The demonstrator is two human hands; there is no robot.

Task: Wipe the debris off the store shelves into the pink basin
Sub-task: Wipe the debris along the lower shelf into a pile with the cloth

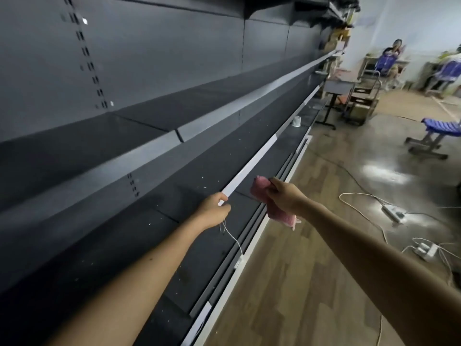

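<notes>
Long dark grey store shelves (154, 196) run from near left to far right, with small white specks of debris scattered on the middle shelf. My left hand (214, 211) pinches the end of a white strip (252, 166) on that shelf's front edge, and a thin white string (232, 236) dangles below it. To its right, my right hand (284, 196) holds a crumpled pink cloth (262, 193) just in front of the shelf edge, over the lower shelf. No pink basin is in view.
A wood-pattern floor (287, 270) lies to the right, with white cables and power strips (394, 213). A blue stool (441, 128), a small table and a cart (361, 96) stand further back. A white roll (296, 121) sits on a lower shelf. People sit far right.
</notes>
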